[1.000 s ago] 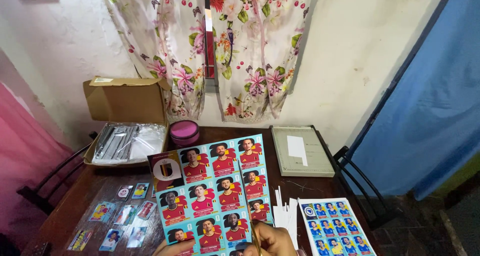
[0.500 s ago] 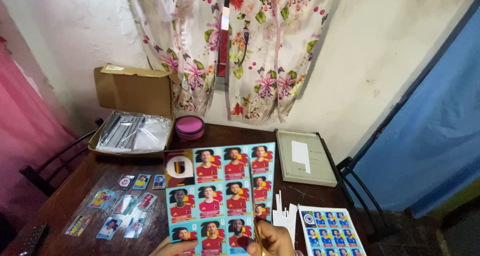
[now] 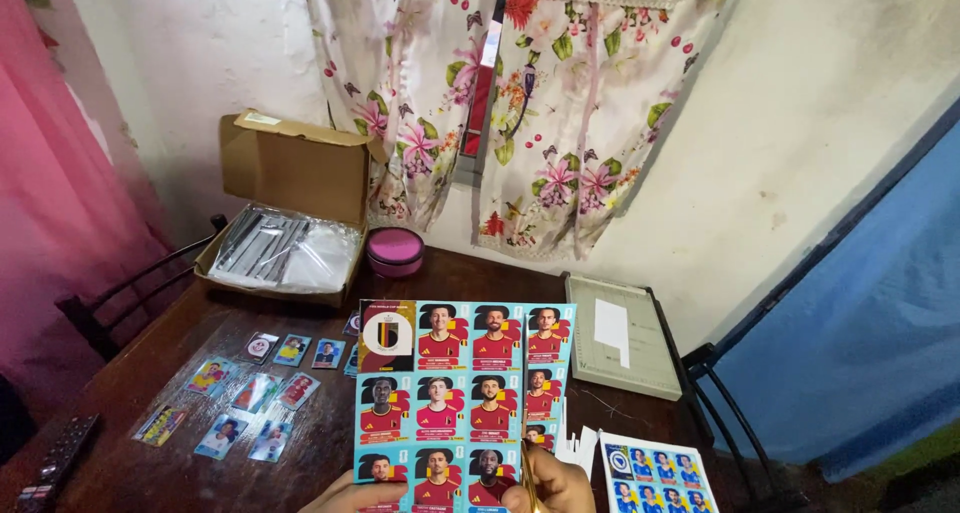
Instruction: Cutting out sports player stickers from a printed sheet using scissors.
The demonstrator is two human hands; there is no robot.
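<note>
Though open, box point(image 3: 292, 169) of sleeves point(image 3: 262, 245).

dim indoor room. rough whitewashed wall point(image 3: 800, 123) at the back, stained in spots. floral curtain point(image 3: 520, 113) in 2 panels over a narrow window point(image 3: 487, 83), a strip of daylight showing at the gap. pink drape point(image 3: 60, 223) down the left edge, blue cloth point(image 3: 870, 353) hanging at the right. dark wooden bench point(image 3: 150, 373) in the foreground, glossy, catching a little light. black metal chair point(image 3: 120, 303) pushed against its left side, another black chair point(image 3: 730, 413) at the right corner.
</note>
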